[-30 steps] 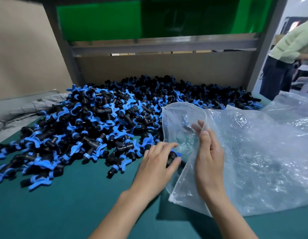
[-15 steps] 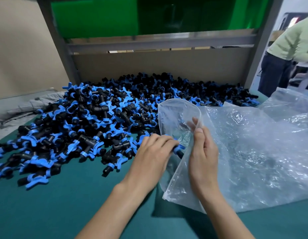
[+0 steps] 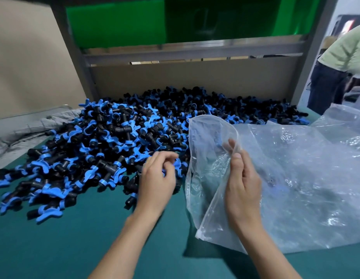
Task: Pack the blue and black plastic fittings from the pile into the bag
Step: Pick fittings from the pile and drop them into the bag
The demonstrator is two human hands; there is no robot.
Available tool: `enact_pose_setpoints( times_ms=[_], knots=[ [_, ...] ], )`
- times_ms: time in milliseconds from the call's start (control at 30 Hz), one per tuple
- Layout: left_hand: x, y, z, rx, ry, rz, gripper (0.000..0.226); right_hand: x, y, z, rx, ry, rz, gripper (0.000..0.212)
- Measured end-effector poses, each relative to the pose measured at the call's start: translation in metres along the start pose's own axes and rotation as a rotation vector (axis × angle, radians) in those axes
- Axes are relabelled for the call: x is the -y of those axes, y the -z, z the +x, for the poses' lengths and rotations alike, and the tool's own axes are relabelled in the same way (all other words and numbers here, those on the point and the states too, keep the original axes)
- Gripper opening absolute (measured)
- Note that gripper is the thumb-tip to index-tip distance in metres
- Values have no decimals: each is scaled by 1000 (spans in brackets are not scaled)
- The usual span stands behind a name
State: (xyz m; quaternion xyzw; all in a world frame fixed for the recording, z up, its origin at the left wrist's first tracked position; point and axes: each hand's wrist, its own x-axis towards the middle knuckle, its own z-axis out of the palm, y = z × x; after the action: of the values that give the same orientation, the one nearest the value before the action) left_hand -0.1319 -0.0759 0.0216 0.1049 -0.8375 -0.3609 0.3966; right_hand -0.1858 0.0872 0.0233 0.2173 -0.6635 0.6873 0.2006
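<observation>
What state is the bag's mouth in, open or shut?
Open. The right hand pinches the rim of the bag and holds it up, so the mouth arches toward the pile of fittings.

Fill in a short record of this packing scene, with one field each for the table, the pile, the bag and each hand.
table: green surface
pile: blue and black fittings, heaped at the back left
bag: clear plastic, lying right of the pile, mouth facing it
left hand: over the pile's near edge, fingers curled; grip unclear
right hand: pinches the bag's mouth rim, holding it open
</observation>
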Motion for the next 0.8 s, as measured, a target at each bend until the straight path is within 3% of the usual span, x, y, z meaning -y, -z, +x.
enact_pose_setpoints(
  times_ms=[67, 167, 267, 333, 400, 467, 533, 633, 800],
  knots=[
    [17, 9, -5, 112, -14, 292, 19, -4, -2, 0, 8, -18, 1, 41],
    [28, 9, -15, 301, -37, 574, 39, -6, -2, -2, 12, -43, -2, 39],
    [29, 6, -19, 378, -108, 679, 60, -7, -2, -3, -1, -61, -13, 33],
    [30, 5, -20, 335, -144, 639, 51, -7, -2, -3, -12, -64, -20, 33],
    [28, 7, -16, 192, -55, 402, 33, -8, -2, -3, -9, -62, -21, 36],
    [23, 10, -9, 54, 185, 75, 18, -8, -2, -2, -4, -68, -32, 33],
    [21, 16, 1, -73, 495, -427, 16, -7, -2, -1, 0, -72, -51, 29],
    [18, 26, 8, -65, 831, -1128, 18, -5, -3, -1, -7, -64, -48, 29],
    [13, 25, 4, 51, 931, -1387, 22, -1, -3, -2, -10, -47, -55, 30]
  ],
)
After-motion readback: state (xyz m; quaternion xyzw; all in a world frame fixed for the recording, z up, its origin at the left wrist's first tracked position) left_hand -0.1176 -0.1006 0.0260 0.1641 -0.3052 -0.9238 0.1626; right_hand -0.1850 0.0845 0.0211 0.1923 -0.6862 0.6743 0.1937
